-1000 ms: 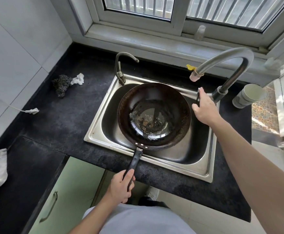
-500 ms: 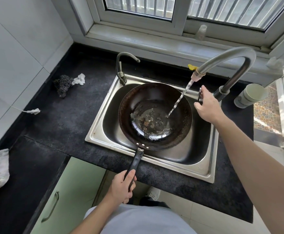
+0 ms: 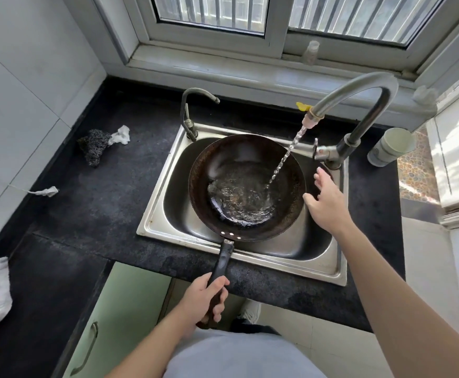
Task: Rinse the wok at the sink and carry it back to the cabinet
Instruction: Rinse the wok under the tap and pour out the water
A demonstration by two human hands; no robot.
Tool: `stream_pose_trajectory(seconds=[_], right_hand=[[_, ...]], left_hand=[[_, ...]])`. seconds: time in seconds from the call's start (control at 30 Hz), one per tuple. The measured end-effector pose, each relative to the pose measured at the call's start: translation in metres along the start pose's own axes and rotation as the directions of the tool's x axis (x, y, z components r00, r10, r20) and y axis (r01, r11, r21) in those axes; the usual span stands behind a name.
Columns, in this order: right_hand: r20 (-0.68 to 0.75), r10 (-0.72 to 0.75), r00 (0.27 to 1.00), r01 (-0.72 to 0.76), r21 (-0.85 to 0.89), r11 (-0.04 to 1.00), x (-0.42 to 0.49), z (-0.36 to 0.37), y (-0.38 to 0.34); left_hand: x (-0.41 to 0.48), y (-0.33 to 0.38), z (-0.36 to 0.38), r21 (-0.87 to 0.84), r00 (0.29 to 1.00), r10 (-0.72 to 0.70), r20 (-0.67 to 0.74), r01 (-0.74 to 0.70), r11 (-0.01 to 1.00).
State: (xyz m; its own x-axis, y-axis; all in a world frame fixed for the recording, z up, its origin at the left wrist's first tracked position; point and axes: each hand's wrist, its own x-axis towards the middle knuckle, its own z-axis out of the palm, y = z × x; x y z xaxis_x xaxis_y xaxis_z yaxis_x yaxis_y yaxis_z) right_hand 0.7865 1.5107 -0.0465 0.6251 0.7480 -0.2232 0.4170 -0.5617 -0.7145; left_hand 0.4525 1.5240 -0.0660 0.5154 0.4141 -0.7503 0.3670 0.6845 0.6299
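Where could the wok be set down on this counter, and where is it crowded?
Free: the counter between the scourer and the sink rim, and the strip before the sink. Crowded: the narrow corner by the tap and cup.

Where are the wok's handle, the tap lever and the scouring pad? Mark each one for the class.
wok's handle (image 3: 224,261): head view, on the black grip just below the rivets.
tap lever (image 3: 322,152): head view, on the middle of the metal lever.
scouring pad (image 3: 93,145): head view, on the centre of the dark mesh.
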Motion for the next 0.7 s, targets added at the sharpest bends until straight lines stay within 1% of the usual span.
stream_pose_trajectory(seconds=[0.1, 0.17, 0.27, 0.33, 0.43, 0.5, 0.57, 0.6, 0.67, 0.7], right_hand=[[-0.022, 0.035, 0.999, -0.035, 0.007, 0.999, -0.042, 0.02, -0.004], [-0.038, 0.059, 0.998, -0.058, 0.01, 0.998, -0.071, 0.036, -0.01], [-0.026, 0.106, 0.994, -0.105, 0.042, 0.994, -0.107, 0.067, -0.022], [0.013, 0.159, 0.987, -0.159, 0.072, 0.985, -0.123, 0.091, -0.028], [0.123, 0.262, 0.957, -0.277, 0.13, 0.952, -0.134, 0.128, -0.033], [0.207, 0.328, 0.922, -0.368, 0.202, 0.908, -0.134, 0.147, -0.039], [0.238, 0.386, 0.891, -0.443, 0.274, 0.854, -0.132, 0.162, -0.045], [0.211, 0.408, 0.888, -0.455, 0.275, 0.847, -0.131, 0.167, -0.049], [0.115, 0.454, 0.884, -0.468, 0.237, 0.851, -0.13, 0.175, -0.054], [0.084, 0.48, 0.873, -0.485, 0.249, 0.838, -0.131, 0.178, -0.055]], left_hand=[[-0.001, 0.004, 0.0, -0.026, 0.999, -0.043, 0.016, 0.043, 0.999], [-0.001, 0.003, 0.002, -0.039, 0.998, -0.068, -0.008, 0.067, 0.997], [0.0, 0.001, 0.004, -0.038, 0.997, -0.065, -0.052, 0.063, 0.997], [0.001, 0.002, 0.005, -0.014, 0.996, -0.052, -0.074, 0.051, 0.999], [0.0, 0.002, 0.005, -0.016, 0.996, -0.019, -0.086, 0.017, 1.0], [0.0, 0.001, 0.004, -0.018, 0.996, 0.001, -0.089, -0.002, 1.0], [0.001, 0.0, 0.002, -0.008, 0.996, 0.015, -0.082, -0.015, 1.0], [0.001, -0.001, 0.0, -0.004, 0.997, 0.023, -0.075, -0.024, 1.0], [0.003, -0.003, -0.002, 0.006, 0.997, 0.043, -0.071, -0.043, 0.999], [0.003, -0.004, -0.003, 0.01, 0.996, 0.051, -0.073, -0.05, 0.999]])
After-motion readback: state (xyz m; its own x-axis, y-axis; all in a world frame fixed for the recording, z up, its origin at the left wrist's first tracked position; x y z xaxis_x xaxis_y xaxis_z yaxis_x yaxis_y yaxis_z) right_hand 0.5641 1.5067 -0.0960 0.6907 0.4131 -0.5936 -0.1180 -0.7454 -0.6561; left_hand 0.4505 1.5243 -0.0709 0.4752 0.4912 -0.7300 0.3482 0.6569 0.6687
